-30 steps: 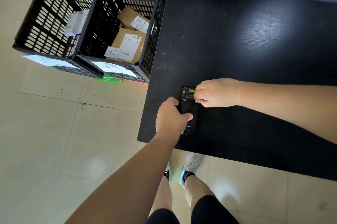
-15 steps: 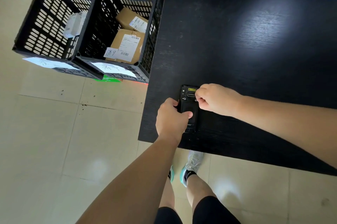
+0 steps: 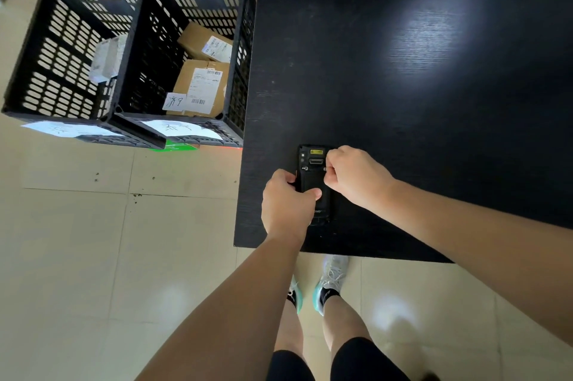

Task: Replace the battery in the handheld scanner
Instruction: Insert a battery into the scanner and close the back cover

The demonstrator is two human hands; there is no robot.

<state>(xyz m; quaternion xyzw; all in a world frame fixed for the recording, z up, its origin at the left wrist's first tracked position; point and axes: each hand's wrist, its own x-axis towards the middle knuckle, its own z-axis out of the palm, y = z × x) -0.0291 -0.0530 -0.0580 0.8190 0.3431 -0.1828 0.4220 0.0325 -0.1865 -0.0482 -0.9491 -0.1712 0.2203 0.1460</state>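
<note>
A black handheld scanner point(image 3: 313, 174) lies back-up on the dark table point(image 3: 418, 86), near its front left corner. A yellow label and a scan window show at its far end. My left hand point(image 3: 286, 202) grips the scanner's left side, thumb across the back cover. My right hand point(image 3: 353, 174) is curled at the scanner's right edge, fingertips pinched at a small latch on the back. No loose battery is visible.
Two black slotted crates point(image 3: 130, 48) stand on the tiled floor left of the table; the nearer one holds cardboard parcels point(image 3: 201, 86) with labels. Paper tags hang on the crate fronts. My feet point(image 3: 322, 287) stand at the table's front edge. Dark cabinets run along the back.
My right hand has shifted slightly toward me along the scanner's right edge, uncovering the far end. The left hand keeps its hold. The scanner has stayed in place.
</note>
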